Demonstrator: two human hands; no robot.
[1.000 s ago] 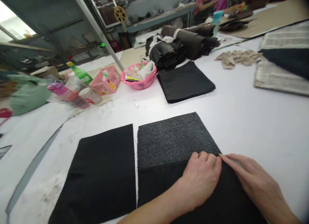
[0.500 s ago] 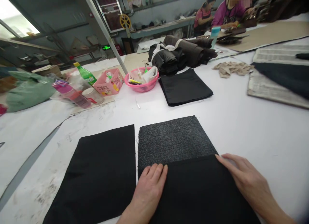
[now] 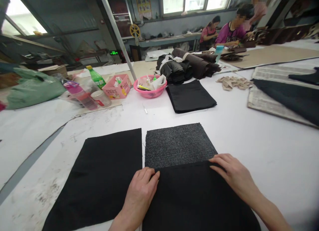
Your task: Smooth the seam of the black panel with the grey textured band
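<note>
A black fabric piece [image 3: 189, 197] lies in front of me, its far edge across a dark grey, speckled textile panel [image 3: 179, 144]. My left hand [image 3: 141, 189] is at the left end of that edge, fingers curled and thumb on the black fabric, gripping it. At the edge's right end, my right hand [image 3: 230, 171] pinches the fabric between thumb and fingers near the grey panel's side. The fingertips' undersides are hidden. Left of my left hand, a flat black fabric stack or panel [image 3: 104, 171] rests on the white table [image 3: 261, 134].
Farther back are a folded black fabric stack [image 3: 190, 96], a pink basket [image 3: 151, 93], a pink box [image 3: 118, 88], a green bottle [image 3: 96, 77] and dark fabric rolls [image 3: 194, 63]. A beige rag [image 3: 234, 83] and a board [image 3: 279, 113] sit right. People work beyond.
My left hand has shifted left to the edge's corner, its fingers curling and thumb parting. My right hand has moved slightly left and up along the edge. The view has tilted up a little.
</note>
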